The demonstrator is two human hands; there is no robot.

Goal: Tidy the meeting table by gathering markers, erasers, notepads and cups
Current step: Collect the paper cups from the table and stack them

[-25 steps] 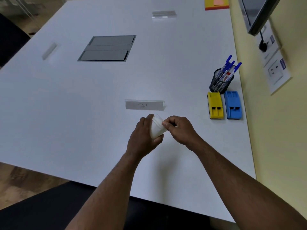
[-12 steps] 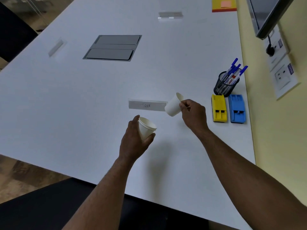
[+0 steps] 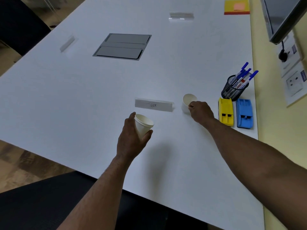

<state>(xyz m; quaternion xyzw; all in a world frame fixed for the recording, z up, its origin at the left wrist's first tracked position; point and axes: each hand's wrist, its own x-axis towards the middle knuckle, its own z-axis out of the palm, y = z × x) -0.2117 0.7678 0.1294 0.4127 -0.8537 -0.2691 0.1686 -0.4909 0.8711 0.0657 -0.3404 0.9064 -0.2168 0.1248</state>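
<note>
Two paper cups were in hand at the white table (image 3: 66,100): the left hand (image 3: 131,140) wrapped round a stack (image 3: 143,126) held tilted above the near side, the right hand (image 3: 201,112) pinching the rim of a single cup (image 3: 187,101) just past a name card (image 3: 153,105). Thin and light, such cups likely crush under a squeeze, so a gentle hold on wall or rim suits. Erasers (image 3: 225,112) and a pen pot (image 3: 232,90) crowded the right edge; open room lay left.
</note>
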